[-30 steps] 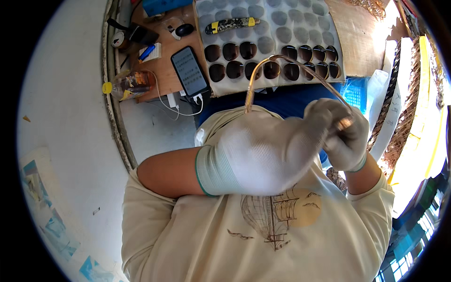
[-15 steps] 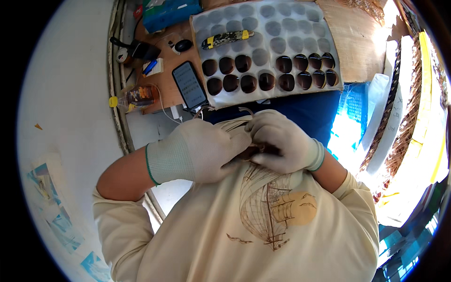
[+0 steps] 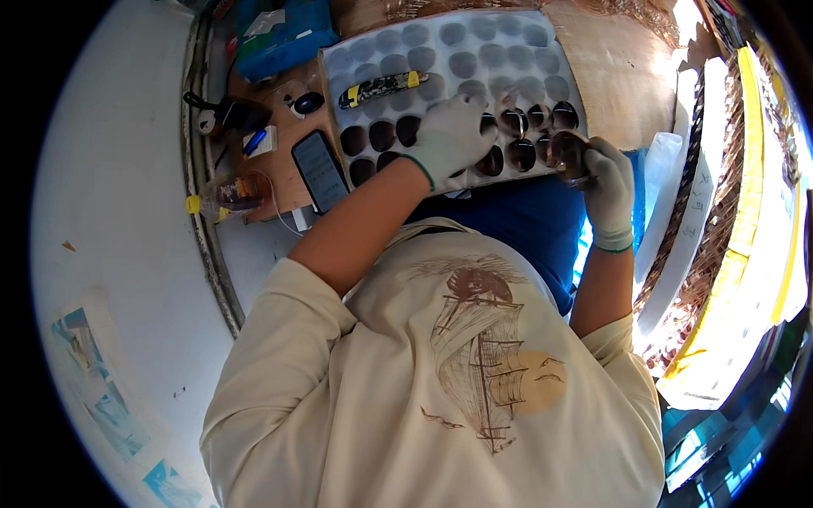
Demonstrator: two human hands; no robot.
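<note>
Held best by its frame to spare the lenses, the pair of brown sunglasses (image 3: 569, 154) sits pinched in the gloved right hand (image 3: 608, 179) at the lens tray's (image 3: 434, 44) near right corner, while the gloved left hand (image 3: 453, 135) hovers over dark lenses (image 3: 522, 154), grip unclear.

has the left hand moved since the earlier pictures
Yes, forward: judged against the lens tray, the left hand was on the wearer's side of its near edge and is now over its rows of dark lenses.
</note>
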